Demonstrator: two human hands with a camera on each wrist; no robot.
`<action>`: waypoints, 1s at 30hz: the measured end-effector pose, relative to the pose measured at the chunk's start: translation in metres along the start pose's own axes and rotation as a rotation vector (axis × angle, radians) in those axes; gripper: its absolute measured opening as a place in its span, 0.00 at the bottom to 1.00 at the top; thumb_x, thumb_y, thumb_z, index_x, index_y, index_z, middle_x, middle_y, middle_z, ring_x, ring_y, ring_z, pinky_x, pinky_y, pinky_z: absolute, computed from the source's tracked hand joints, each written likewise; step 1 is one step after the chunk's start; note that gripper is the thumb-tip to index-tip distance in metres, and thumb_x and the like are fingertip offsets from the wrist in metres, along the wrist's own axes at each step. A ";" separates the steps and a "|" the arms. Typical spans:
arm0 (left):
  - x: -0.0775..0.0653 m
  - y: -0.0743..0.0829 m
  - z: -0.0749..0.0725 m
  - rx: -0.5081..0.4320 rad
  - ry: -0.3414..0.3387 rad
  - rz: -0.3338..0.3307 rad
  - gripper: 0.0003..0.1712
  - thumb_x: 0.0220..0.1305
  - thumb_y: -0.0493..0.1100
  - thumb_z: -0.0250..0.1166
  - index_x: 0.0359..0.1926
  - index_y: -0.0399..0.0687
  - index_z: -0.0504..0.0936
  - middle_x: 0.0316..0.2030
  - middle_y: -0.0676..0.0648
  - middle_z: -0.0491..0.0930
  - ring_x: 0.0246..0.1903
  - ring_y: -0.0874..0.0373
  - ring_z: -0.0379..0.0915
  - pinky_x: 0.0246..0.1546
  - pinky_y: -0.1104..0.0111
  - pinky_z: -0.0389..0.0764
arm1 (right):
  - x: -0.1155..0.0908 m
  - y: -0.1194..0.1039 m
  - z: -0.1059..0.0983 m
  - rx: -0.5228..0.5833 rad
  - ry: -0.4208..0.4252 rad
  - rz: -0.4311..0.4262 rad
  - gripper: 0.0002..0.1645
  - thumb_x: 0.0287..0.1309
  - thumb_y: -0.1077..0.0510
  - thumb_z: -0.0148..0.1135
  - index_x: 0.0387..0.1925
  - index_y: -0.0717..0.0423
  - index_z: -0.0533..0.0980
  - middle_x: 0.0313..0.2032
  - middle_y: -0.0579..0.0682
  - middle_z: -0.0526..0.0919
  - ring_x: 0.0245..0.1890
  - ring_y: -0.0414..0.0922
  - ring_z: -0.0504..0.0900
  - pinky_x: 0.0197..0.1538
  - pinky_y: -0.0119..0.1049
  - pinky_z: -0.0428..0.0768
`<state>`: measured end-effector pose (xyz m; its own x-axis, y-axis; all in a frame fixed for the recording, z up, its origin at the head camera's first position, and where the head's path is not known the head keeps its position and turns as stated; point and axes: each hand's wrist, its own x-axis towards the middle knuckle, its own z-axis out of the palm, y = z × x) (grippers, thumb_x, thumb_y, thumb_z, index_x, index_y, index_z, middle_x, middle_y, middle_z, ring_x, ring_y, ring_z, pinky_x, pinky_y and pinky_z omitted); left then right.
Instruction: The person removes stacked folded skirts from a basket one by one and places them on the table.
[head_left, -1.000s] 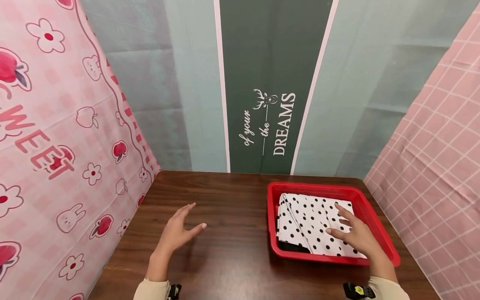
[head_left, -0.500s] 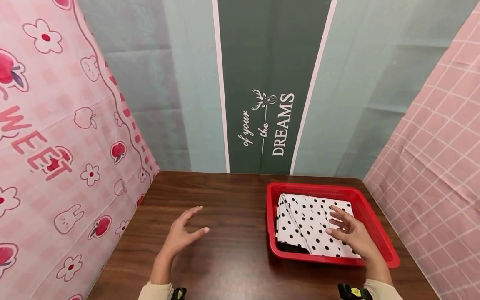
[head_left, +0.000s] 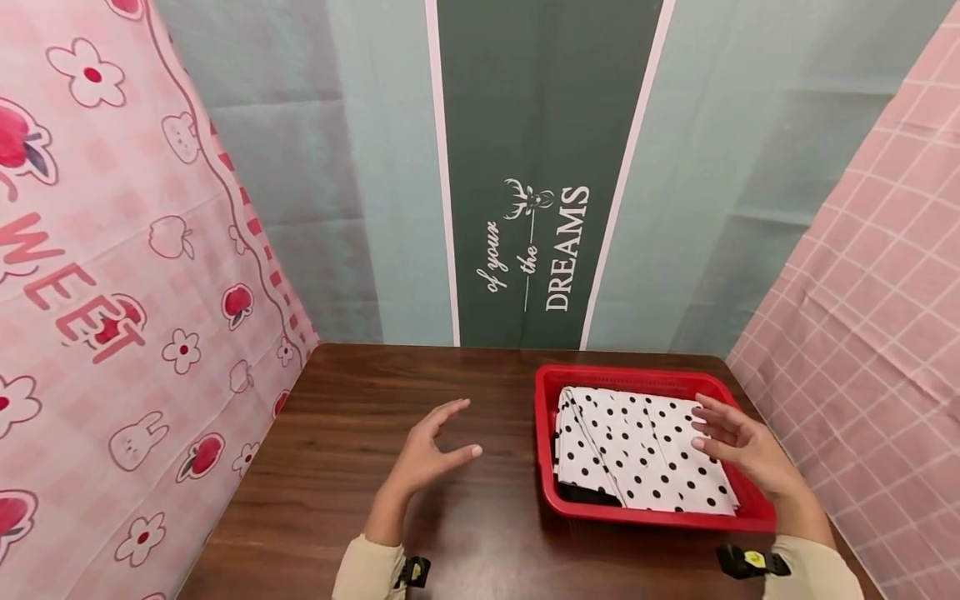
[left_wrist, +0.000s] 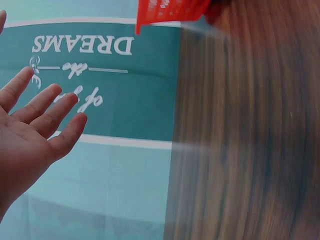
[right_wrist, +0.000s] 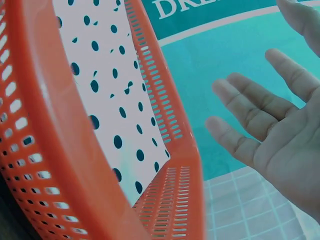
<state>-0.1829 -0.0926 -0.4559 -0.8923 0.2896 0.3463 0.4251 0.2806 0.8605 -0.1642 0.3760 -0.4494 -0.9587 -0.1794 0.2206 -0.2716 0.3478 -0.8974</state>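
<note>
Our left hand (head_left: 423,457), right hand (head_left: 750,450) half-spread, empty; beside the latter, white black-dotted cloth (head_left: 637,454), folded, we judge, to fit red rectangular plastic basket (head_left: 545,450)

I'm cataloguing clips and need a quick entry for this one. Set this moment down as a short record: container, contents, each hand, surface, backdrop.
Container: red basket with slotted walls, on the table's right side
Contents: folded white cloth with black dots; something black shows under its near left edge
Left hand: left hand left of the basket, holding nothing
Right hand: right hand at the basket's right side, holding nothing
Surface: dark brown wood-grain table
Backdrop: green and grey-blue curtain reading "DREAMS"; pink patterned sheets either side
</note>
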 end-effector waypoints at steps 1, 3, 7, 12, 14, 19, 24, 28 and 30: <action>0.002 0.005 0.002 -0.014 -0.005 -0.003 0.37 0.49 0.38 0.73 0.61 0.43 0.71 0.59 0.41 0.68 0.57 0.42 0.64 0.52 0.44 0.65 | 0.002 0.001 -0.002 0.010 -0.002 -0.001 0.38 0.56 0.72 0.59 0.67 0.56 0.60 0.50 0.34 0.74 0.47 0.32 0.76 0.40 0.27 0.77; 0.006 0.014 0.007 -0.023 -0.018 0.004 0.36 0.49 0.37 0.73 0.61 0.39 0.70 0.59 0.38 0.68 0.57 0.40 0.64 0.52 0.44 0.65 | 0.006 0.005 -0.008 0.057 -0.012 -0.008 0.37 0.57 0.73 0.57 0.67 0.56 0.60 0.50 0.35 0.75 0.46 0.33 0.77 0.41 0.26 0.76; 0.017 0.006 0.023 -0.020 -0.045 -0.003 0.36 0.50 0.42 0.73 0.61 0.44 0.70 0.59 0.42 0.69 0.57 0.45 0.65 0.54 0.50 0.66 | 0.014 0.014 -0.018 0.207 -0.037 -0.015 0.35 0.59 0.75 0.52 0.67 0.55 0.61 0.51 0.38 0.76 0.47 0.35 0.78 0.44 0.27 0.76; 0.033 -0.010 0.043 -0.015 -0.070 -0.018 0.36 0.49 0.49 0.73 0.61 0.52 0.72 0.57 0.50 0.71 0.56 0.54 0.66 0.54 0.55 0.67 | 0.020 0.025 -0.028 0.331 -0.050 0.018 0.33 0.61 0.75 0.49 0.65 0.52 0.64 0.50 0.40 0.78 0.47 0.37 0.78 0.43 0.30 0.77; 0.037 -0.011 0.050 -0.024 -0.077 -0.012 0.36 0.49 0.50 0.73 0.61 0.52 0.72 0.57 0.51 0.72 0.55 0.54 0.67 0.54 0.56 0.68 | 0.022 0.029 -0.030 0.309 -0.041 0.066 0.31 0.62 0.72 0.51 0.65 0.51 0.65 0.49 0.39 0.78 0.46 0.36 0.79 0.43 0.31 0.77; 0.044 -0.010 0.065 -0.051 -0.084 0.006 0.34 0.50 0.48 0.72 0.60 0.49 0.73 0.54 0.49 0.74 0.52 0.55 0.69 0.52 0.59 0.70 | 0.026 0.036 -0.032 0.064 -0.009 0.259 0.34 0.62 0.59 0.58 0.68 0.53 0.60 0.55 0.53 0.73 0.42 0.32 0.78 0.44 0.34 0.77; 0.050 -0.009 0.079 -0.058 -0.127 0.009 0.34 0.52 0.48 0.71 0.60 0.50 0.72 0.55 0.48 0.73 0.51 0.51 0.69 0.49 0.57 0.72 | 0.029 0.044 -0.037 -0.052 -0.016 0.381 0.41 0.61 0.50 0.59 0.69 0.58 0.54 0.61 0.72 0.60 0.42 0.29 0.76 0.48 0.43 0.76; 0.057 -0.004 0.092 -0.134 -0.161 -0.031 0.34 0.53 0.46 0.70 0.62 0.51 0.71 0.55 0.47 0.73 0.52 0.46 0.69 0.49 0.54 0.72 | 0.029 0.051 -0.040 -0.025 -0.020 0.436 0.42 0.62 0.48 0.58 0.70 0.58 0.52 0.63 0.72 0.57 0.47 0.39 0.76 0.53 0.55 0.70; 0.060 0.000 0.099 -0.178 -0.167 -0.057 0.34 0.53 0.45 0.70 0.62 0.49 0.70 0.55 0.47 0.73 0.52 0.47 0.70 0.50 0.54 0.71 | 0.029 0.055 -0.042 -0.007 -0.032 0.474 0.43 0.63 0.48 0.56 0.70 0.60 0.49 0.64 0.71 0.54 0.55 0.50 0.72 0.54 0.60 0.65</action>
<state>-0.2218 0.0155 -0.4724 -0.8703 0.4296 0.2409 0.3277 0.1398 0.9344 -0.2103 0.4285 -0.4759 -0.9741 -0.0276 -0.2245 0.1945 0.4042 -0.8937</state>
